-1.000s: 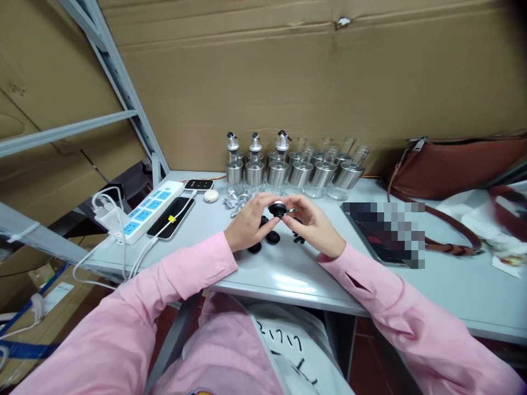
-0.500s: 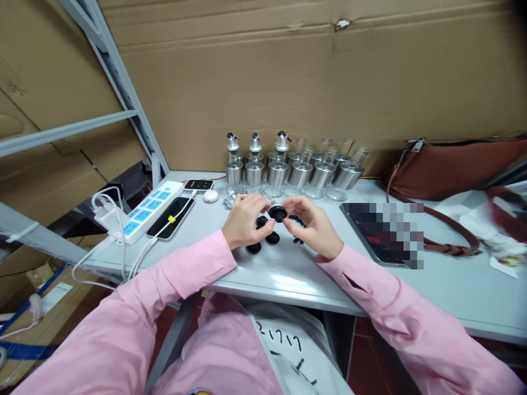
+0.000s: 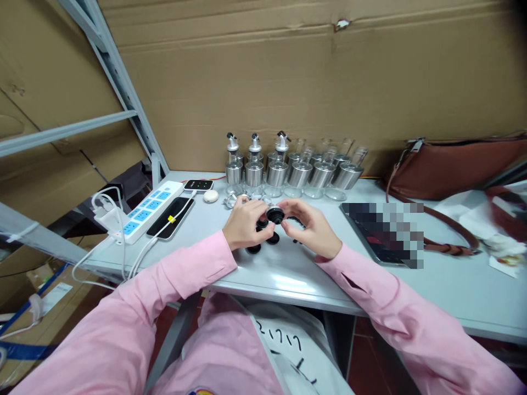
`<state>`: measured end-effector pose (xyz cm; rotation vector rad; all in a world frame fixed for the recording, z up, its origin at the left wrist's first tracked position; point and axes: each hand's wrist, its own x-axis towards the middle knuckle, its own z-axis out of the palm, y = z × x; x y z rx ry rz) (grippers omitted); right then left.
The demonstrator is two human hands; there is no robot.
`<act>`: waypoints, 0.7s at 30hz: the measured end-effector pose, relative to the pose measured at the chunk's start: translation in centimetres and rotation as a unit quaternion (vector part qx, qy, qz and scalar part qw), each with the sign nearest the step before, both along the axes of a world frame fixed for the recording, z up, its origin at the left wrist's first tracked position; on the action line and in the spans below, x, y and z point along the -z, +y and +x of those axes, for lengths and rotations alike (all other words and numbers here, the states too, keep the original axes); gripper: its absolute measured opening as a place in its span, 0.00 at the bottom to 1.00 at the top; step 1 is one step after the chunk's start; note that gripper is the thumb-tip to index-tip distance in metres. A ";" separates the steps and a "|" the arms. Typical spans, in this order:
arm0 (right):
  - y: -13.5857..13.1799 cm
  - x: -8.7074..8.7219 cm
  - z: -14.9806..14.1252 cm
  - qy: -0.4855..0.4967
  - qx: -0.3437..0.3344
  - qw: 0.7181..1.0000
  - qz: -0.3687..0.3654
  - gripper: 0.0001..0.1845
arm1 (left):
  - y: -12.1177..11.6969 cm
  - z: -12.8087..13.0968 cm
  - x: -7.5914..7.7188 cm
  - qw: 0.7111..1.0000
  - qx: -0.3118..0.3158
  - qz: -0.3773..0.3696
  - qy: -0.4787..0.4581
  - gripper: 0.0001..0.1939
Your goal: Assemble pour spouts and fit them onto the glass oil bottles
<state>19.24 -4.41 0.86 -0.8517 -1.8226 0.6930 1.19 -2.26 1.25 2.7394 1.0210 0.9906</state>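
Between my hands, just above the table, is a pourer spout (image 3: 275,215) with its black ribbed stopper turned toward me; its silver top is mostly hidden. My left hand (image 3: 247,224) closes on its left side with thumb and fingertips. From the right, my right hand (image 3: 309,226) pinches it with thumb and index finger. Beneath my hands lie black ribbed stoppers (image 3: 273,238), partly covered by the left fingers. Small black parts (image 3: 297,224) lie under the right hand. Silver pourer tops (image 3: 231,201) rest behind the left hand.
Along the cardboard wall stand several glass and steel bottles (image 3: 300,174), three with pourers fitted. To the left are a power strip (image 3: 144,211), a charging phone (image 3: 171,219) and a white round case (image 3: 211,196). A tablet (image 3: 370,233) and brown bag (image 3: 461,167) lie right.
The pourer spout has shifted slightly left and tilted between my fingers. My right fingers have moved a little along its edge. The things on the table stay put.
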 end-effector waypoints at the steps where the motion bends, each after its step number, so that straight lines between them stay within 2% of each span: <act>1: 0.0 0.0 0.0 -0.003 0.003 1.000 0.001 0.15 | 0.0 0.0 0.0 1.000 0.003 0.000 0.000 0.11; 8: -0.1 -0.2 0.0 0.023 0.004 1.000 -0.019 0.14 | 0.3 -0.1 0.5 1.000 0.011 0.008 -0.006 0.11; 12: 0.1 -0.2 0.0 0.098 -0.014 0.993 -0.062 0.14 | 0.5 -0.2 0.8 0.996 0.008 0.027 -0.089 0.10; 15: 0.4 -0.3 0.2 0.138 -0.034 0.984 -0.109 0.16 | 0.6 -0.2 0.8 0.990 0.011 0.042 -0.133 0.15; 21: 0.6 -0.4 0.2 0.176 -0.065 0.969 -0.161 0.14 | 0.8 -0.1 1.0 0.990 0.029 0.083 -0.107 0.13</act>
